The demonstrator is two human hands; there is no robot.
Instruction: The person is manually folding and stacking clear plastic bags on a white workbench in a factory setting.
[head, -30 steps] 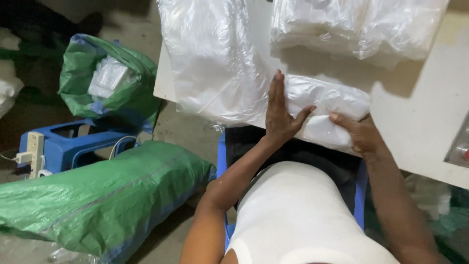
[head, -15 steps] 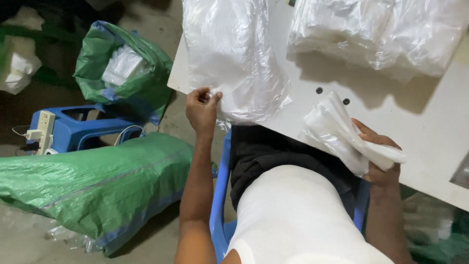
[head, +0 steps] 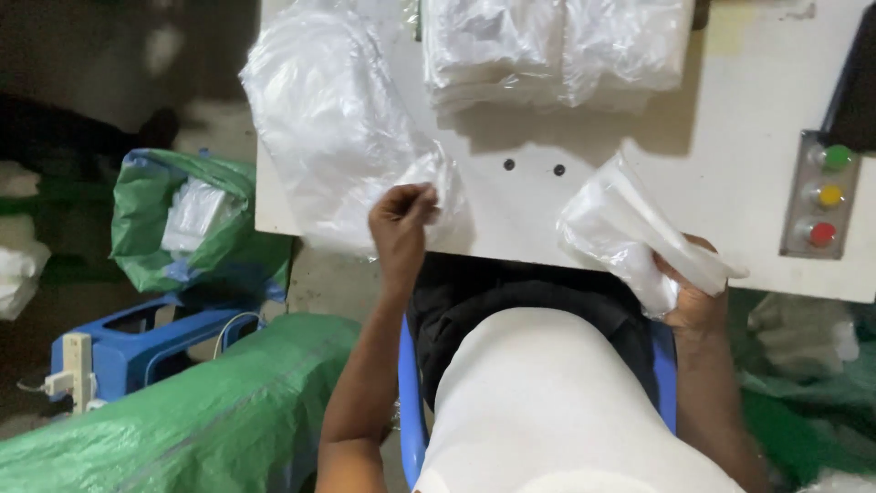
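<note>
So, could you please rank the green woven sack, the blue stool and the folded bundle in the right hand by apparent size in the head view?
1. green woven sack, nearest the camera
2. blue stool, partly hidden
3. folded bundle in the right hand

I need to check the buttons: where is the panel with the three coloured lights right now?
In the head view, the grey panel with green, yellow and red round lights sits at the right edge of the white table, above and right of the right hand.

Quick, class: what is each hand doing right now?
Left hand: closed, pinching the edge of a loose clear plastic bag.
Right hand: closed, holding a folded bundle of clear plastic bags.
</note>
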